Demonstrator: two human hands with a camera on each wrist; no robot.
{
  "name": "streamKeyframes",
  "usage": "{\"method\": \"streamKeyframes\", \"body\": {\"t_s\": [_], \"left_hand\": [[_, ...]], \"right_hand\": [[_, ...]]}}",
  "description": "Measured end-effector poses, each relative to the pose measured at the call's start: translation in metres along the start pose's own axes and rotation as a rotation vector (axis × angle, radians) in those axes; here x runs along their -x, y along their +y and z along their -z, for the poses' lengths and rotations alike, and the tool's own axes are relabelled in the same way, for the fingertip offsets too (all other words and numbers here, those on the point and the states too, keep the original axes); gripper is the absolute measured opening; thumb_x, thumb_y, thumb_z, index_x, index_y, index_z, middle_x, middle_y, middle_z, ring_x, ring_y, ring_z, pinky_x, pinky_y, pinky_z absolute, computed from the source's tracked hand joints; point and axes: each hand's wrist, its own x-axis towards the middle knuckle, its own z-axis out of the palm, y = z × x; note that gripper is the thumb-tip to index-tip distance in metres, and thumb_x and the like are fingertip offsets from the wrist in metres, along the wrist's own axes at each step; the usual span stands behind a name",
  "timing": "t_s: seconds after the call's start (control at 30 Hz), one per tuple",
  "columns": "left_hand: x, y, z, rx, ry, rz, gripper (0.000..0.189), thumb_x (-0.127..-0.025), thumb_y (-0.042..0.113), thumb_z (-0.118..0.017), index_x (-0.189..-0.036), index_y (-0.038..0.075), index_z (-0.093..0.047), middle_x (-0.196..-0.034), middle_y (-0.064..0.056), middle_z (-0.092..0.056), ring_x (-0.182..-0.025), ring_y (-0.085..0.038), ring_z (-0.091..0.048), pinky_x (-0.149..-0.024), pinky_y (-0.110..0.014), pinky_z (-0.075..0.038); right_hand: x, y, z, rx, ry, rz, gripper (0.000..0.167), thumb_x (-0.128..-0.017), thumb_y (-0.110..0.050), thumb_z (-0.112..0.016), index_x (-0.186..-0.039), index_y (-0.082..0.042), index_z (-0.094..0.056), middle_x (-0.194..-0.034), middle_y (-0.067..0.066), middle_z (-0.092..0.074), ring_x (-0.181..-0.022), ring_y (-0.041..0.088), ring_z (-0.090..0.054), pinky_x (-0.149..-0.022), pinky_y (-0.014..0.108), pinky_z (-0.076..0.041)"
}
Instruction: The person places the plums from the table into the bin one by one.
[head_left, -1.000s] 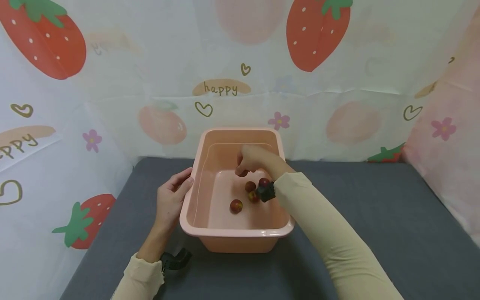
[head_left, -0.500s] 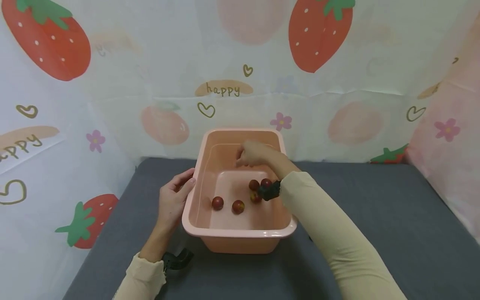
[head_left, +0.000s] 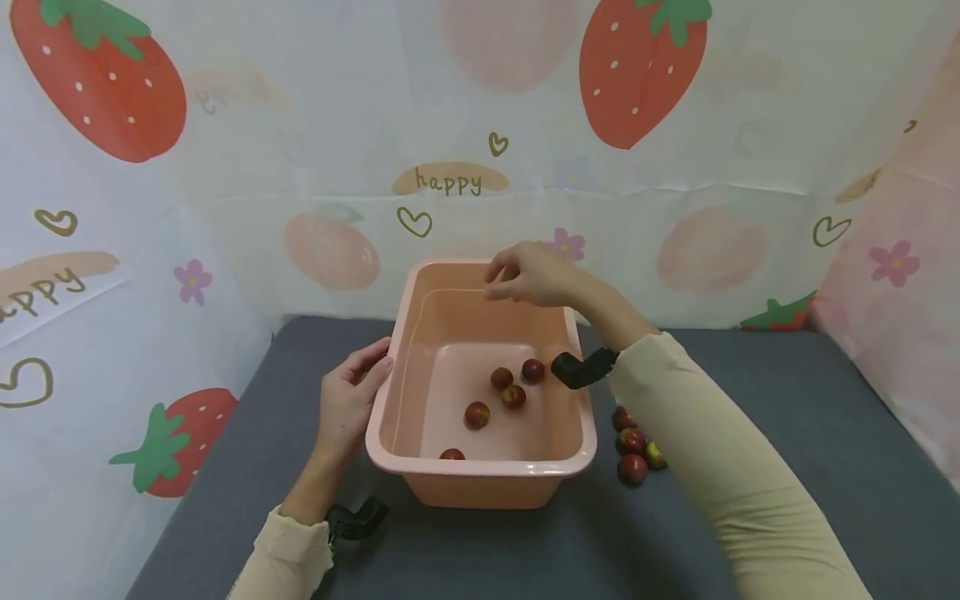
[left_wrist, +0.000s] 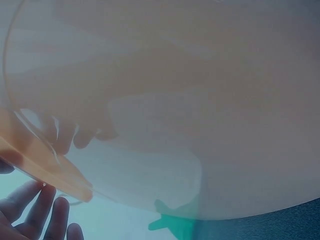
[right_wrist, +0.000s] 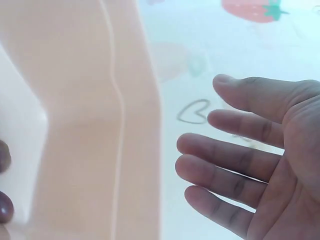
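At the tub's (head_left: 480,468) far rim, the right hand (head_left: 536,275) is spread, empty; loose fruits (head_left: 631,441) lie right of the tub's near end.

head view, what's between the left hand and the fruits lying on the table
The pink basin, with five reddish fruits visible inside, as the head view shows.

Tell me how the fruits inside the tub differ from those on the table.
The tub fruits lie spread inside the pink tub; the table fruits cluster beside it on the gray table. One table fruit looks yellow-green, while the tub fruits look mostly reddish. Both groups are round.
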Motion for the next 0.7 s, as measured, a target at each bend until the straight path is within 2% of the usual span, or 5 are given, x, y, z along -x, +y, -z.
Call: {"method": "streamKeyframes", "body": {"t_s": [0.3,0.53,0.7], "left_hand": [[0.001,0.0,0.002,0.033,-0.017,-0.024,0.038,-0.094,0.014,-0.065,-0.13,0.003,-0.061,-0.128,-0.02,-0.061,-0.095,0.0,-0.066,-0.079,-0.018,-0.057],[0.001,0.0,0.002,0.058,-0.021,-0.028,0.037,-0.094,0.011,-0.064,-0.129,0.002,-0.062,-0.127,-0.023,-0.061,-0.095,-0.001,-0.067,-0.079,-0.018,-0.058],[0.001,0.0,0.001,0.06,-0.026,-0.023,0.037,-0.094,0.011,-0.064,-0.129,0.002,-0.062,-0.127,-0.022,-0.06,-0.095,-0.001,-0.067,-0.079,-0.018,-0.058]], "right_hand": [[0.039,0.003,0.025,0.047,0.128,0.062,0.03,-0.09,-0.027,-0.07,-0.112,-0.007,-0.07,-0.095,0.008,-0.072,-0.087,0.021,-0.064,-0.082,0.039,-0.054],[0.068,0.012,0.031,0.012,0.182,0.086,0.026,-0.09,-0.023,-0.071,-0.108,-0.004,-0.07,-0.092,0.009,-0.072,-0.08,0.018,-0.06,-0.07,0.028,-0.05],[0.092,0.027,0.029,0.014,0.197,0.082,0.024,-0.09,-0.02,-0.07,-0.108,-0.004,-0.071,-0.094,0.009,-0.073,-0.08,0.017,-0.063,-0.069,0.023,-0.052]]}}
